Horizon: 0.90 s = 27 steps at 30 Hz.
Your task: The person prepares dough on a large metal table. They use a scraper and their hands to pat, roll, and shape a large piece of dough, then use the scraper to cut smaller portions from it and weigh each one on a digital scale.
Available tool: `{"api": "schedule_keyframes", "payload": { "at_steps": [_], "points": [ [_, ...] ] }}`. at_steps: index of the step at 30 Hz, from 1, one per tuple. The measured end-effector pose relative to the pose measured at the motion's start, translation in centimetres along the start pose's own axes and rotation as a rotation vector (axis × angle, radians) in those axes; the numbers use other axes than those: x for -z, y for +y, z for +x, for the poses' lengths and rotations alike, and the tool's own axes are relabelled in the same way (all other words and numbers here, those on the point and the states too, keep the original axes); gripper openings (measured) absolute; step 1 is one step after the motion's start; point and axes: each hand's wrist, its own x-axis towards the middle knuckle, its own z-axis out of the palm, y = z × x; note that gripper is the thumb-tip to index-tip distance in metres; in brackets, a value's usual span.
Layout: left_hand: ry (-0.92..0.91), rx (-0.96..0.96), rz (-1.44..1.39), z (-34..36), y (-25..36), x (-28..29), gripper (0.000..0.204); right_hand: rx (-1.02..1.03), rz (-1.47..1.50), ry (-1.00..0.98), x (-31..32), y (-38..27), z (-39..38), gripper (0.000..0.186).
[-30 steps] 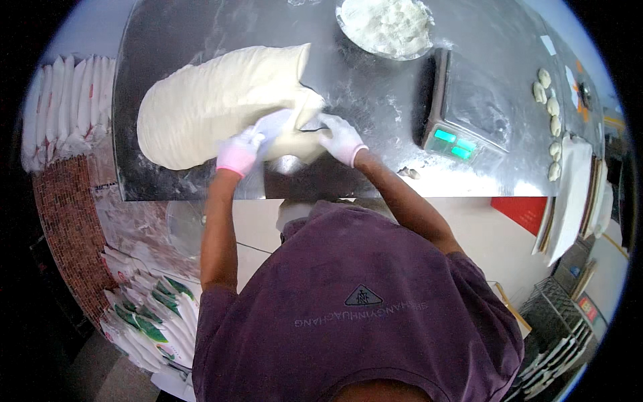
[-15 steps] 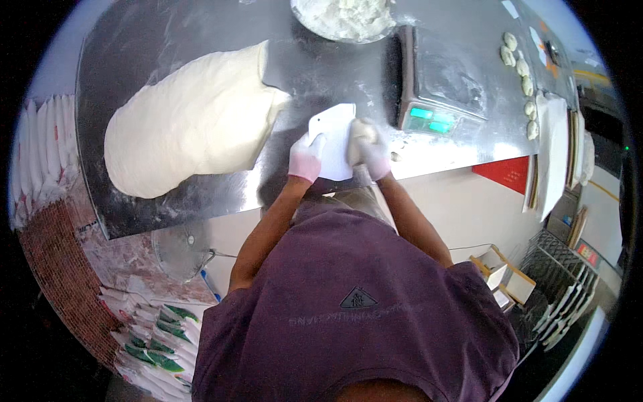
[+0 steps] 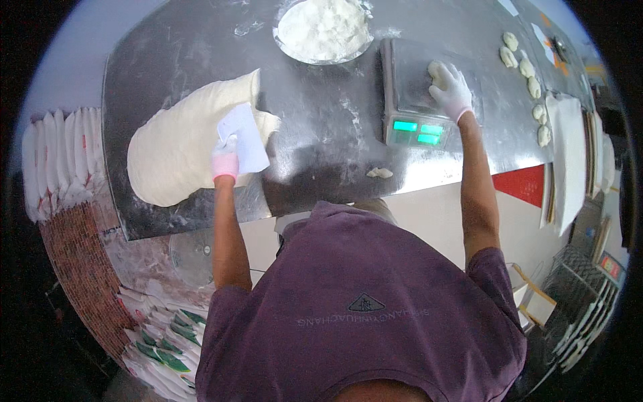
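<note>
Weighing a dough piece (image 3: pixel 437 69) on the scale (image 3: pixel 413 94): right hand (image 3: pixel 452 90) lay flat on it, fingers spread, not clamped.
Left hand (image 3: pixel 226 159) gripped the white scraper (image 3: pixel 244 137), blade over the right end of the big dough mass (image 3: pixel 184 144), long axis running from the bench's (image 3: pixel 321 154) near-left toward the flour bowl (image 3: pixel 324 29) at the far edge. One dough scrap (image 3: pixel 380 173) sat near the front edge; about six portions (image 3: pixel 529 67) lined the right end.

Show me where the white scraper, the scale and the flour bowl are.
white scraper (image 3: pixel 242 137), head view, middle of its flat blade.
scale (image 3: pixel 410 80), head view, bare part of its steel platform.
flour bowl (image 3: pixel 289 55), head view, lower left rim.
</note>
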Motion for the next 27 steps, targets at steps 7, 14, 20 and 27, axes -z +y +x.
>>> {"api": "schedule_keyframes", "payload": {
  "at_steps": [7,14,20,27],
  "points": [
    [-0.024,-0.041,0.421,1.6,-0.7,1.3,0.038,-0.1,0.418,0.081,-3.8,-8.8,-5.0,0.041],
    [-0.184,-0.134,0.59,5.6,-5.3,-4.3,0.035,-0.321,0.635,-0.421,-10.7,-15.8,-11.4,0.05],
    [-0.431,-0.31,-0.038,-5.2,-0.7,-12.7,0.023,-0.512,0.552,-0.375,-15.7,-18.2,-13.0,0.054],
    [-0.498,-0.12,-0.465,-5.5,5.9,-7.8,0.028,-0.707,1.261,-0.13,-6.1,-15.9,-9.9,0.036]
  ]
}}
